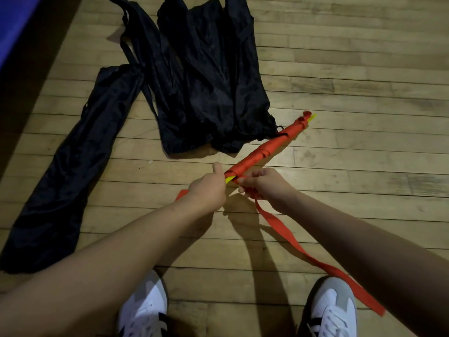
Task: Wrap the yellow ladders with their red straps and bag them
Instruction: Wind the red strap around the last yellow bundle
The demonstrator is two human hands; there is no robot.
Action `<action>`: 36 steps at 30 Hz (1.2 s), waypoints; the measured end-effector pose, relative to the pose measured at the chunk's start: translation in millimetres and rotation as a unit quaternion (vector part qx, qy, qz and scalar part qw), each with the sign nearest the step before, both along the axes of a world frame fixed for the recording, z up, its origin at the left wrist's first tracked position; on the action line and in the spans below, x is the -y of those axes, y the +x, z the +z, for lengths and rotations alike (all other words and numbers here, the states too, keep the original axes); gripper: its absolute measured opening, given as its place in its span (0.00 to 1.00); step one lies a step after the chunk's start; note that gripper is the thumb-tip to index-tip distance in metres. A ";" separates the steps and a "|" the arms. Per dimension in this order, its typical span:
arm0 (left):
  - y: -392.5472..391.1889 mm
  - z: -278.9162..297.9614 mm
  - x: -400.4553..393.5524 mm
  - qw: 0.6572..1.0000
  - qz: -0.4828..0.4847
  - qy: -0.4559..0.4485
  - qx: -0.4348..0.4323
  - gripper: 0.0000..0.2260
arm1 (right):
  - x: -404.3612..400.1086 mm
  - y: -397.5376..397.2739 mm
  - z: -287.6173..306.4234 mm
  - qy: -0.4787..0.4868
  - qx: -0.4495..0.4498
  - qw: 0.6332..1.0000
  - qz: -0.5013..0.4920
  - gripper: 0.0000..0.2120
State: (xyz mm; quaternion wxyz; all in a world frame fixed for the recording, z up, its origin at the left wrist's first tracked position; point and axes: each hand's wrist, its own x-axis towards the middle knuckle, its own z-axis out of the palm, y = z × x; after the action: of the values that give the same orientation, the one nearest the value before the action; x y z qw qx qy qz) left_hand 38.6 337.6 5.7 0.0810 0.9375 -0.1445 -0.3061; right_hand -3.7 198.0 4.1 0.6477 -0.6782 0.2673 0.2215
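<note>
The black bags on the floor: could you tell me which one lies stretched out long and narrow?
The black bag on the left, running diagonally toward the left foot, lies alone. The other black bags sit bunched in a wider pile beyond the hands.

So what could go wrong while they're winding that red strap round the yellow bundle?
1. The loose red strap trails across the floor to the right shoe; stepping on it could yank the winding.
2. Both the left hand and right hand hold only the near end of the ladder bundle, so the wraps at the far end might loosen.
3. The bags lie flat and crumpled, so bagging could be fiddly.
</note>
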 end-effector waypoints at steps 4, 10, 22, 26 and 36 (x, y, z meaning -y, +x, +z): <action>6.5 0.0 -2.9 0.995 -0.019 0.029 -0.096 0.28 | -2.3 0.2 2.5 -0.030 0.035 0.999 0.010 0.08; 20.6 13.1 -16.5 0.994 -0.059 -0.062 -0.069 0.27 | 0.6 -5.9 -5.6 -0.053 0.033 0.998 -0.009 0.09; 2.8 -2.0 -3.7 0.987 0.110 -0.094 -0.068 0.20 | -15.9 -0.4 -5.8 -0.065 0.045 0.997 0.015 0.09; 10.4 0.4 -7.7 0.984 0.104 -0.102 -0.101 0.22 | -16.8 3.5 -2.5 -0.061 0.061 0.996 0.019 0.06; 5.3 -0.3 -17.0 0.990 0.005 -0.141 0.022 0.15 | -4.1 -1.4 -3.2 -0.070 0.019 0.997 -0.014 0.09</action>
State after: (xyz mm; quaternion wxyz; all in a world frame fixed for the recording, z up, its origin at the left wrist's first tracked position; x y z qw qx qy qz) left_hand 43.9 354.6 5.4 0.2108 0.9239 -0.1829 -0.2618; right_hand -5.1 202.2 0.9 0.6066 -0.7221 0.2793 0.1806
